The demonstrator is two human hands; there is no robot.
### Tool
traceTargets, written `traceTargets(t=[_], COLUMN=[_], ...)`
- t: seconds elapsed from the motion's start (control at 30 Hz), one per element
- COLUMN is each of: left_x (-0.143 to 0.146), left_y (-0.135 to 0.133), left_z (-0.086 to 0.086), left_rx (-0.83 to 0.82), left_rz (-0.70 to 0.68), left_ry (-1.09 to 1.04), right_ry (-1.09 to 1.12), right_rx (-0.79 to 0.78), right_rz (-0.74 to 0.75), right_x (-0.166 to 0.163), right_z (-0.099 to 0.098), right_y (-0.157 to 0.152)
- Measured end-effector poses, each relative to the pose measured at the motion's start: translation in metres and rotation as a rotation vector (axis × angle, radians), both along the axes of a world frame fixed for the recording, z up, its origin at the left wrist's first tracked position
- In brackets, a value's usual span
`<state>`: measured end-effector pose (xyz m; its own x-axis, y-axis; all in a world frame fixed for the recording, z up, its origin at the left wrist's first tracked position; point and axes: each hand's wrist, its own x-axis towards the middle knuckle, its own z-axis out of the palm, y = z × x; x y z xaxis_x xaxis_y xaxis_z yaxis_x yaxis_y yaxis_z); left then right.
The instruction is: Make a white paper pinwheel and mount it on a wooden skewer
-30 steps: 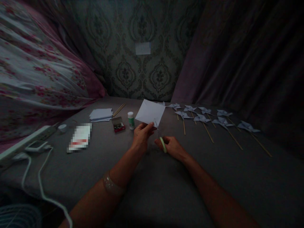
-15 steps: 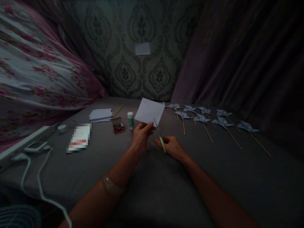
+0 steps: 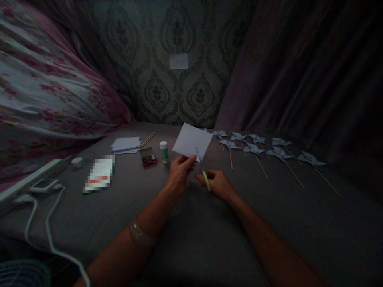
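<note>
My left hand pinches the lower corner of a square sheet of white paper, held up off the table. Closed round the light-green handles of a pair of scissors is my right hand. The scissor blades point up and away from me and lie across the paper's lower corner, close to my left thumb. Whether the blades are fully closed is too dim to tell. Just left of the paper stands a white and green glue bottle.
Several paper pinwheels on sticks lie to the right. At the left are a stack of paper, thin sticks, an open small box, a blurred packet, a white cap and a power strip with cables.
The paper, my left hand and the scissors have shifted slightly to the right. Both hands keep their hold.
</note>
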<state>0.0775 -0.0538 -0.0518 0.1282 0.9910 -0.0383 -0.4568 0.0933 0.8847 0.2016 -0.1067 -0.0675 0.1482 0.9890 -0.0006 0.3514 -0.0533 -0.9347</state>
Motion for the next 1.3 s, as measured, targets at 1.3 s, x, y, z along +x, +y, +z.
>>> traceTargets(t=[1.3], left_x=[0.004], left_y=[-0.003], left_z=[-0.002], left_rx=[-0.013], left_rz=[-0.088], left_ry=[-0.045], right_ry=[0.02], right_rx=[0.058], right_rz=[-0.031], right_x=[0.0], right_z=[0.004], right_y=[0.0])
